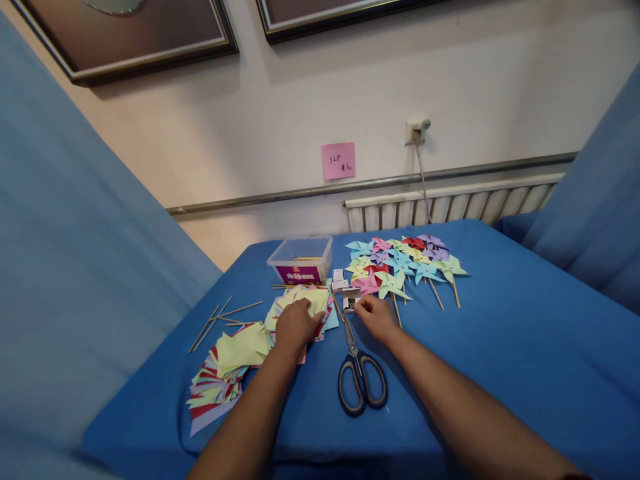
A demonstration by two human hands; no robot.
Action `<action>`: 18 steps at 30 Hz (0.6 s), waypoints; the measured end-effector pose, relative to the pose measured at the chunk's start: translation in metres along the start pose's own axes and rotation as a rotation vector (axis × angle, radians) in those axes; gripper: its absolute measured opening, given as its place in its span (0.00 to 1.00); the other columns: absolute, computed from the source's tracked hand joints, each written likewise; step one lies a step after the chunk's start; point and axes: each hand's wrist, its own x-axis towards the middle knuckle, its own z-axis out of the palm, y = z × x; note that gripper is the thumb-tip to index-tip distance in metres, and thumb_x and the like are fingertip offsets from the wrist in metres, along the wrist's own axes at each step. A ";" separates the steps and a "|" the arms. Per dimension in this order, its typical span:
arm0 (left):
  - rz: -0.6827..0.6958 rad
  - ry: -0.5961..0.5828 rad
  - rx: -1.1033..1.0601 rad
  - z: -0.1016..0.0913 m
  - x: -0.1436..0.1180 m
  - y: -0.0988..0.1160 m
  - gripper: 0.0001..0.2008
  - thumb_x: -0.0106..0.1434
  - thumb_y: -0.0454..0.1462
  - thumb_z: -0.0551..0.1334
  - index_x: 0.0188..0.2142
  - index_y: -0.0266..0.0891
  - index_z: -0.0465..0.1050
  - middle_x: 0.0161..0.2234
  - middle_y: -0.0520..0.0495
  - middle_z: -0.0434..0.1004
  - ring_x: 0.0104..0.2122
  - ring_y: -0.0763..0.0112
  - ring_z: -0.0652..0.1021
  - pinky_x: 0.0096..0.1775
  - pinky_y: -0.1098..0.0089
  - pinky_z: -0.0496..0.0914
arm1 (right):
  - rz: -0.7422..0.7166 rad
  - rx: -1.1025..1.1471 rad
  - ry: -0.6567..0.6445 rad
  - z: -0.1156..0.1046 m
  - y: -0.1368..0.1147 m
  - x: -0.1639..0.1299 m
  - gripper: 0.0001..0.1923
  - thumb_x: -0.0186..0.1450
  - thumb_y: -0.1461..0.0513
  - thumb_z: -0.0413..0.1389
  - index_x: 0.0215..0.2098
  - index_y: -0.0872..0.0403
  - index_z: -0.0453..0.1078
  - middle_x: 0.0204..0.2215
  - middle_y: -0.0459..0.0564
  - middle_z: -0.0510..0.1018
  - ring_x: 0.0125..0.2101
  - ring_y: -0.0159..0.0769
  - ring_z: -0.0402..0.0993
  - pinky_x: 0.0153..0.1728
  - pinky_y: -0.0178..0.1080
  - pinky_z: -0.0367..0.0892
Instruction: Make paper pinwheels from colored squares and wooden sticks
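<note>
My left hand (296, 325) rests palm down on a spread pile of coloured paper squares (320, 301), fingers curled over the top yellow sheet. My right hand (376, 316) has its fingertips at a small box of pins (351, 297) just right of that pile; whether it grips the box I cannot tell. Scissors with grey handles (361, 373) lie closed on the blue cloth between my forearms. A second, larger stack of paper squares (225, 370) sits to the left near the table edge.
Several finished paper pinwheels on sticks (405, 263) lie at the back right. A clear plastic tub (301, 260) stands behind the paper. Loose wooden sticks (220, 319) lie at the left. The table (500, 347) is covered in blue cloth; a radiator (450, 203) runs along the wall.
</note>
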 end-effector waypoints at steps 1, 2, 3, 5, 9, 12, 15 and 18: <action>0.003 0.005 0.006 0.001 0.000 0.000 0.21 0.59 0.49 0.59 0.44 0.38 0.77 0.43 0.38 0.81 0.45 0.53 0.78 0.42 0.64 0.66 | 0.000 0.006 -0.007 0.001 -0.001 0.000 0.13 0.61 0.55 0.52 0.23 0.53 0.69 0.19 0.43 0.72 0.22 0.31 0.66 0.25 0.33 0.55; 0.006 0.011 0.000 0.001 -0.001 0.000 0.19 0.61 0.48 0.58 0.44 0.39 0.77 0.43 0.39 0.81 0.45 0.54 0.78 0.42 0.64 0.66 | -0.002 0.011 -0.017 0.003 -0.002 0.000 0.13 0.60 0.55 0.53 0.23 0.53 0.70 0.19 0.43 0.72 0.22 0.31 0.66 0.25 0.33 0.55; 0.006 0.015 -0.011 0.000 -0.001 0.000 0.19 0.62 0.47 0.56 0.44 0.40 0.77 0.42 0.40 0.81 0.44 0.55 0.78 0.41 0.64 0.66 | -0.004 0.019 -0.028 0.005 -0.003 0.000 0.12 0.60 0.56 0.53 0.23 0.53 0.70 0.19 0.43 0.72 0.22 0.31 0.66 0.24 0.33 0.55; -0.008 0.014 -0.024 -0.001 -0.001 0.000 0.18 0.64 0.46 0.54 0.42 0.41 0.77 0.41 0.41 0.81 0.43 0.56 0.79 0.40 0.64 0.65 | -0.009 0.035 -0.052 0.009 -0.005 -0.002 0.12 0.61 0.56 0.54 0.24 0.53 0.70 0.20 0.43 0.73 0.22 0.30 0.66 0.25 0.33 0.56; -0.018 0.024 0.049 -0.001 -0.002 0.006 0.22 0.61 0.52 0.56 0.41 0.38 0.76 0.39 0.38 0.81 0.41 0.52 0.79 0.37 0.63 0.66 | -0.012 0.059 -0.108 0.017 -0.007 -0.008 0.10 0.61 0.58 0.55 0.25 0.53 0.71 0.21 0.43 0.75 0.23 0.30 0.68 0.26 0.32 0.58; 0.035 0.057 0.116 0.001 -0.003 0.014 0.23 0.60 0.54 0.57 0.37 0.37 0.76 0.37 0.36 0.80 0.41 0.50 0.78 0.36 0.63 0.65 | -0.018 0.071 -0.143 0.022 -0.007 -0.011 0.08 0.60 0.59 0.55 0.25 0.53 0.71 0.21 0.43 0.76 0.23 0.30 0.68 0.25 0.31 0.59; 0.060 0.076 0.125 0.004 -0.002 0.018 0.17 0.62 0.47 0.55 0.36 0.37 0.76 0.37 0.36 0.80 0.41 0.53 0.78 0.36 0.63 0.65 | -0.022 0.082 -0.163 0.023 -0.008 -0.013 0.07 0.60 0.60 0.56 0.25 0.53 0.71 0.21 0.42 0.75 0.23 0.29 0.68 0.25 0.31 0.59; -0.010 0.070 0.050 0.006 0.000 0.014 0.17 0.64 0.44 0.53 0.35 0.39 0.77 0.35 0.38 0.81 0.38 0.55 0.79 0.35 0.64 0.64 | -0.012 0.089 -0.169 0.023 -0.008 -0.014 0.07 0.60 0.61 0.56 0.24 0.53 0.70 0.20 0.42 0.75 0.22 0.29 0.68 0.24 0.30 0.59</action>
